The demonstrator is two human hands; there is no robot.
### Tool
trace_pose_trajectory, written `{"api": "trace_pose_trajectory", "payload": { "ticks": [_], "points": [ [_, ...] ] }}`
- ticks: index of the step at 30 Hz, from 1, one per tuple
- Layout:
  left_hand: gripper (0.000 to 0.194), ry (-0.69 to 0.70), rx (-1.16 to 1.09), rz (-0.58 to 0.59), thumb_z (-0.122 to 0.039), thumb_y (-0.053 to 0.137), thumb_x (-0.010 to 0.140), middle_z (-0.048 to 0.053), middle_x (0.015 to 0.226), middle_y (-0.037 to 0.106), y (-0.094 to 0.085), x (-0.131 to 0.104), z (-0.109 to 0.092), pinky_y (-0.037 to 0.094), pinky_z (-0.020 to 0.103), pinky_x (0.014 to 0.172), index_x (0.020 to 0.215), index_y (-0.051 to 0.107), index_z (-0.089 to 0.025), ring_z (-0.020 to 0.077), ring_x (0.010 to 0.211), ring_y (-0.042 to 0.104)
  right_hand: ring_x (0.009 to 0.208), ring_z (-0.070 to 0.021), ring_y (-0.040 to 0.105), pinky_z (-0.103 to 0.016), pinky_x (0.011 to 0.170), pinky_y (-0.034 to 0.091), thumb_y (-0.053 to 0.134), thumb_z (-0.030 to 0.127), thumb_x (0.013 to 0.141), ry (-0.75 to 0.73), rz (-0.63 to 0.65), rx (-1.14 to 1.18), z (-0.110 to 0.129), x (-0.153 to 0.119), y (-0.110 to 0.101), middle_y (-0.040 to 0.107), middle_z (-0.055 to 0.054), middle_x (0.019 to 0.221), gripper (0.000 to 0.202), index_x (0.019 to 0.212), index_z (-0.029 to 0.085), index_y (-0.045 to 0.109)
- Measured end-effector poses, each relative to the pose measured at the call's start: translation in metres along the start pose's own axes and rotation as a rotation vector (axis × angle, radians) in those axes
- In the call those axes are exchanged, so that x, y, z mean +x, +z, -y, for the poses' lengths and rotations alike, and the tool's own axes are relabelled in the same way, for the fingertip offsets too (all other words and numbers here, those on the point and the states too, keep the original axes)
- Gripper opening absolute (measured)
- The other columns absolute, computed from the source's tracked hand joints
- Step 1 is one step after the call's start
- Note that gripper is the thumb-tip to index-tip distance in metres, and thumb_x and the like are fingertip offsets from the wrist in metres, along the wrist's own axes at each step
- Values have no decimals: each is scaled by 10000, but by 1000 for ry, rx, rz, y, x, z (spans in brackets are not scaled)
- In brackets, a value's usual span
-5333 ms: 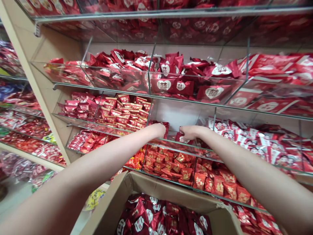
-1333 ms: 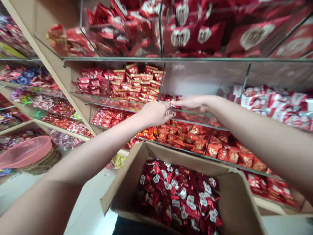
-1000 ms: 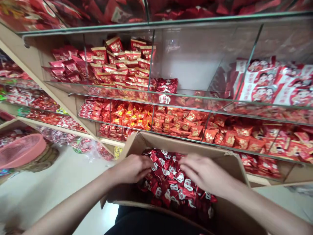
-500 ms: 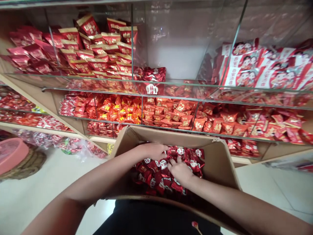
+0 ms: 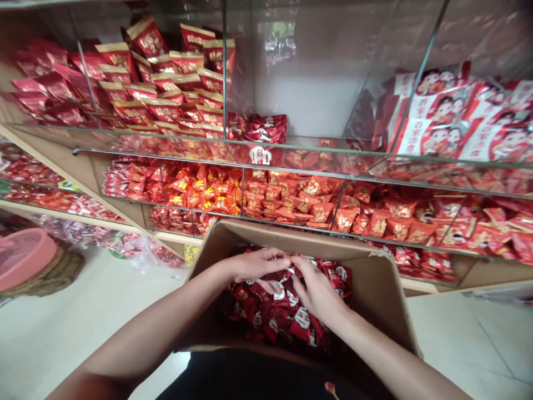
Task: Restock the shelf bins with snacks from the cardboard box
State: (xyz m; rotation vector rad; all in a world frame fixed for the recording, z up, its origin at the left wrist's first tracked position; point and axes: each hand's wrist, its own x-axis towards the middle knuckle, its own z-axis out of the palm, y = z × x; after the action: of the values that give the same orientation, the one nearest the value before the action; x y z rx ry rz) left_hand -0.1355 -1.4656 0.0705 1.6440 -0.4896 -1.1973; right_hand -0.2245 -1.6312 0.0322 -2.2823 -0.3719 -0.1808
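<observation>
An open cardboard box [image 5: 366, 278] holds a heap of small dark red candy packets [image 5: 266, 311] with white labels. My left hand [image 5: 258, 265] lies over the far left part of the heap, fingers stretched to the right and thumb apart below them. From the right, my right hand [image 5: 316, 289] reaches in with its fingers extended and thumb spread. The fingertips of both hands meet, or nearly so, above the packets. Some packets lie under and between the hands; a firm grip on any one does not show.
Behind the box stands a shelf with glass dividers [image 5: 225, 72]. It carries gold-edged red packets [image 5: 166, 83], orange-red packets [image 5: 291, 197] and white-and-red bags [image 5: 445, 111]. A pink basket [image 5: 27, 258] rests on a woven one [image 5: 62, 272] at left, on the pale floor [image 5: 120, 305].
Both hands have come together at the fingertips, the left now flatter and more stretched out. Packets in the heap have shifted. The view has moved slightly.
</observation>
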Motion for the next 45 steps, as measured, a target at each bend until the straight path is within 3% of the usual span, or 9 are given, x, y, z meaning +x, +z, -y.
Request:
{"api": "trace_pose_trajectory", "payload": {
  "ticks": [3,7,11,17,22,29,36,41,45],
  "points": [
    [576,152,-214,-26,-288,718,625,45,911,596,5,4,2,442,294,719,1119,443,-181,139,768,577,1089,-186,503,-373,921,417,413,172,816,-2,-26,95,-2,2,-11,537,-79,1187,384,1197,226,399],
    [641,277,-200,13,-140,730,585,68,1041,551,1,4,6,422,336,806,1146,425,-194,155,899,541,1063,-187,529,-368,937,400,434,206,824,37,82,213,-5,5,-31,585,-35,1144,323,1132,254,517],
    [707,333,-106,12,-115,696,618,37,930,557,-4,-4,-1,443,312,736,1230,355,-206,140,801,551,819,-173,608,-306,740,484,498,324,807,293,-93,504,-5,7,-41,652,-31,941,243,1022,230,561],
    [224,423,-12,-215,-241,598,733,-13,756,536,4,-8,-23,406,219,611,921,522,-146,88,637,490,608,-101,542,-241,610,444,522,353,798,408,-268,958,12,19,-38,613,3,773,168,868,201,530],
    [218,531,72,-470,-340,524,784,-31,642,489,12,-5,-21,363,197,582,719,530,-133,85,597,432,610,-103,519,-236,626,424,550,366,776,381,-233,804,21,26,-32,559,26,659,181,792,187,536],
    [325,532,11,-602,-404,514,777,-35,571,434,15,-1,-9,323,193,537,612,508,-125,82,552,376,675,-149,591,-276,664,473,647,380,686,399,-176,914,13,23,-18,635,-16,760,336,951,197,551],
    [283,591,-33,-698,-413,559,748,4,649,541,29,-3,-13,373,227,617,664,590,-145,132,632,477,766,-227,626,-357,680,519,637,487,644,435,-386,942,38,21,-5,648,-84,919,436,959,204,532],
    [235,575,-202,-714,-377,483,799,-3,712,541,19,-7,-13,366,247,682,863,586,-175,144,700,477,760,-202,626,-327,694,514,548,410,747,94,-422,421,76,53,-82,637,-93,937,343,1027,232,462],
    [247,527,-321,-616,-196,412,745,-15,713,510,16,-4,-7,335,252,706,955,538,-175,135,709,449,847,-253,606,-368,712,469,459,321,808,-92,-387,-421,109,133,-165,634,-124,949,277,1055,200,500]
  ]
}}
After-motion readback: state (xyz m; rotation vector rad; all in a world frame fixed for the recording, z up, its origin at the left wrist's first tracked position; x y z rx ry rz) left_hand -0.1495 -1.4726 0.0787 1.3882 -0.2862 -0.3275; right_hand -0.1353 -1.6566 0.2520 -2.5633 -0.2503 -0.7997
